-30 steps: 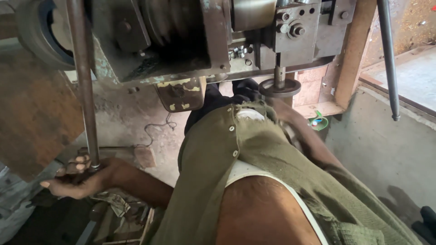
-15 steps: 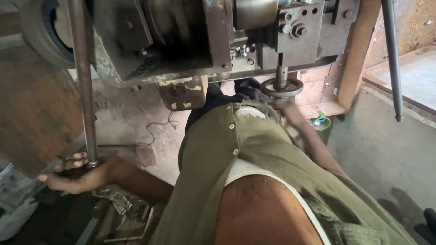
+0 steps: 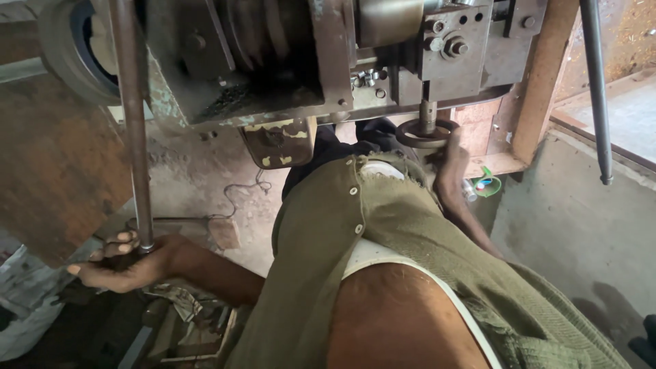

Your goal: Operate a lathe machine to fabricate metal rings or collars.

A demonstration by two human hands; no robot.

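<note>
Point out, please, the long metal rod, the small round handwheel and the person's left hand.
metal rod [image 3: 133, 137], head view, middle of its shaft.
handwheel [image 3: 414, 139], head view, left of its rim.
left hand [image 3: 130, 263], head view, back of the hand by the rod's lower end.

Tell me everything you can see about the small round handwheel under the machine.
The handwheel is a small dark ring of rusty-looking metal, fixed on a short upright shaft that comes down from the machine's grey bolted block. It lies flat, seen from above at a slant. The right hand rests against its right rim from below. Its spokes are too dark to tell.
</note>
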